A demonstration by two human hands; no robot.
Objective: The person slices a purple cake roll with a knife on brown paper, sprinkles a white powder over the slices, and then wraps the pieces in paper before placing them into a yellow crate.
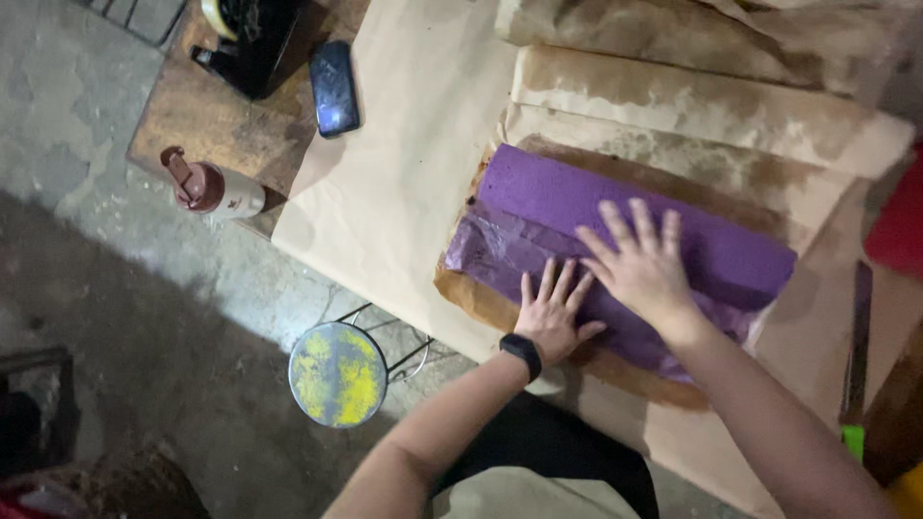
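A purple sheet (615, 216) lies folded over on stained brown paper (481, 298) spread across the table. My left hand (552, 312), with a black band on the wrist, presses flat on the shiny lower flap of the purple sheet, fingers spread. Just to its right, my right hand (642, 264) lies flat on the purple sheet too, fingers apart and pointing away from me. Neither hand holds anything.
Several stained paper-wrapped slabs (692, 106) lie behind the purple sheet. At the table's far left sit a dark phone (335, 88), a white bottle with a brown lid (213, 188) and a black object (252, 38). A round yellow-grey stool (337, 374) stands below the table edge.
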